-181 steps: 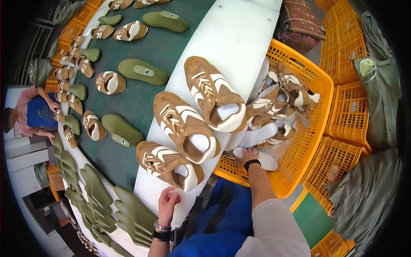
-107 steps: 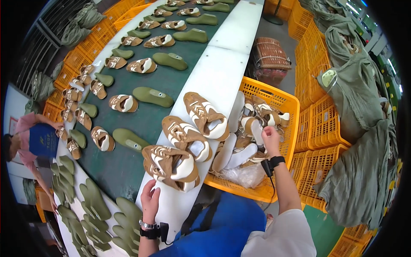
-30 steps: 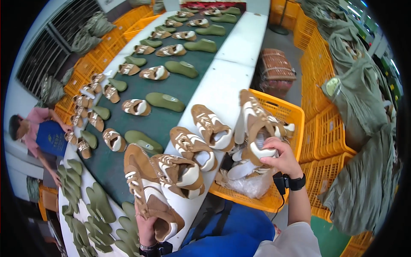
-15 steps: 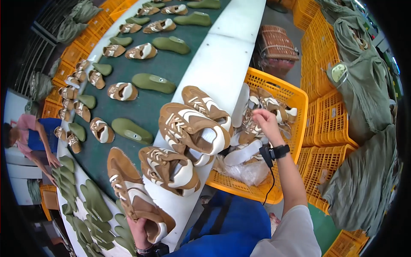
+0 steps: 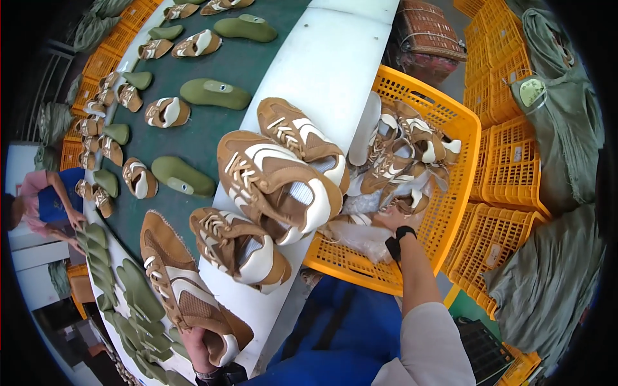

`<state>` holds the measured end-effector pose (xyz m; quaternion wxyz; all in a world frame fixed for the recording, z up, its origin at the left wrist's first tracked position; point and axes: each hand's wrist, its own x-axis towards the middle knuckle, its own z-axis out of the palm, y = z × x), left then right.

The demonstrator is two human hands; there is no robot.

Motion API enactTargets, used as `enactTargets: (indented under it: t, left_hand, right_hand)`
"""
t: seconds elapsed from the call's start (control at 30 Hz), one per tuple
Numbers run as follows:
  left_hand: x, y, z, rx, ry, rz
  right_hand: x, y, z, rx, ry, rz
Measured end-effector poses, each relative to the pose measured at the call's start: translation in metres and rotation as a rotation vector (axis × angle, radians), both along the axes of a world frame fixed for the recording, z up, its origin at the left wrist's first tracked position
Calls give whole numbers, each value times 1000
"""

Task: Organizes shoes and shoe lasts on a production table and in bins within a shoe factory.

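Observation:
My left hand [image 5: 196,344] is closed round the heel of a brown-and-white sneaker upper [image 5: 183,293], its toe pointing away over the bench edge. My right hand [image 5: 391,220] is down inside a yellow plastic crate [image 5: 465,161], beside clear plastic wrapping [image 5: 371,242] and several sneaker uppers. Its fingertips are hidden, so whether it grips anything cannot be made out. On the white ledge between my hands lie several more brown-and-white sneakers [image 5: 277,183], two of them stacked. One sneaker [image 5: 241,251] rests nearest my left hand.
A green conveyor [image 5: 212,145] carries sneaker uppers and green shoe lasts [image 5: 182,177]. More lasts [image 5: 138,293] are piled at the lower left. A person in pink [image 5: 51,190] works at the far left. Yellow crates [image 5: 508,164] with grey-green cloths [image 5: 553,122] stand at right.
My right hand has gone from above the crate down among its contents. My left hand still holds the sneaker upper. The whole view has shifted slightly.

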<state>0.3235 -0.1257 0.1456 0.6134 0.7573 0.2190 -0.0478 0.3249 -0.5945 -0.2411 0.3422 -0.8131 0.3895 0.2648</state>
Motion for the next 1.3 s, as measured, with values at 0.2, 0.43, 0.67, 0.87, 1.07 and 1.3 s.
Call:
enactTargets:
  t: [0.2,0.43,0.67,0.87,1.07,1.3]
  left_hand:
    - [-5,-18,25,-207,-75,54]
    - [-31,15,47,-304,-189,-25]
    - [-71,60,44,-393,-369,55]
    - [-101,91,49,-325,-491,160]
    - [-142,129,49,-258,-441,337]
    - [-173,182,26,-344,-472,555]
  right_hand:
    - [-52,52,57,489,192,-71]
    - [-53,35,187,822,-353,-456]
    - [-61,30,310,1331,-947,-536]
    - [2,139,393,1371,-1074,-105]
    - [22,274,427,736,-846,922]
    - [14,332,325,-175,-549,1989]
